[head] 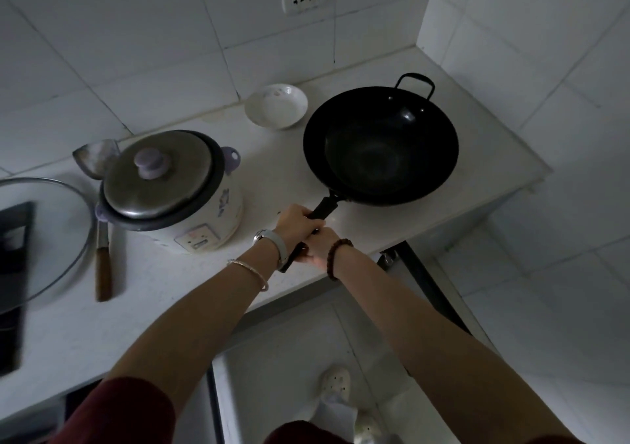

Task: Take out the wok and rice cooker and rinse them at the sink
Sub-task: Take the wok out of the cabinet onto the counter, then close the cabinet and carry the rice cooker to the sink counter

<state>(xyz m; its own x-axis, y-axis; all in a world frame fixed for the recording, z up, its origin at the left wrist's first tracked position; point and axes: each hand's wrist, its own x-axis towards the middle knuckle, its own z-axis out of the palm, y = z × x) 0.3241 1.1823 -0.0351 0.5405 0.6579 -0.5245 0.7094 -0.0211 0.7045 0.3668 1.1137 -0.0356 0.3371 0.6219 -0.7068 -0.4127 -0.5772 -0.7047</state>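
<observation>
On the white kitchen counter (266,160), left hand (295,220) and right hand (317,247) both curl around the black wok (380,143)'s long handle (326,206). It looks heavy and rigid, so this two-handed hold suits it. The rice cooker (177,188) stands left.

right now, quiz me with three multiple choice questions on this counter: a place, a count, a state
1. Where is the bowl? A behind, between rice cooker and wok B inside the wok C on the stove
2. How many hands grip the wok's handle? A none B one C two
3. The rice cooker's lid is: A beside it B on C in a hand
Answers: 1 A, it sits farther back, in the gap between them. 2 C, left hand and right hand both curl round it. 3 B, it covers the pot.
</observation>
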